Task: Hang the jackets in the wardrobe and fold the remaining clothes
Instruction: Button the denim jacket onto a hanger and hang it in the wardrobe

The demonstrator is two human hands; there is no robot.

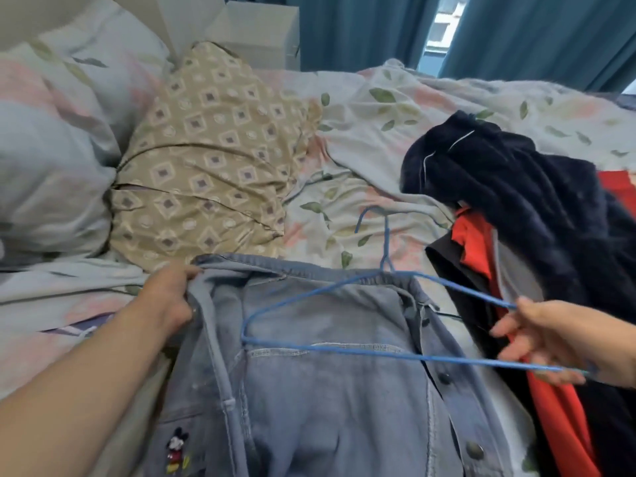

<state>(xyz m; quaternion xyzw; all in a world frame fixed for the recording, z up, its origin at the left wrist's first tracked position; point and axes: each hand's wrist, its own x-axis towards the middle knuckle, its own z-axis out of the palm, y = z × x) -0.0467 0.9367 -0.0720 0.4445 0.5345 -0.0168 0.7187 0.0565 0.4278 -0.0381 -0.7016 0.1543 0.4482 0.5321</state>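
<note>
Left hand (168, 297) pinching jacket (309, 390) collar, right hand (550, 342) gripping hanger (344, 349): slide far end into left shoulder first.

Left hand (168, 297): arm stretched forward, fingers pinching the jacket (309, 390) collar. Right hand (564, 342): reaching in from the right, fingers curled round the hanger (344, 351) end.

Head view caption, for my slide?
Left hand holds denim jacket collar; right hand grips blue wire hanger over it.
</note>
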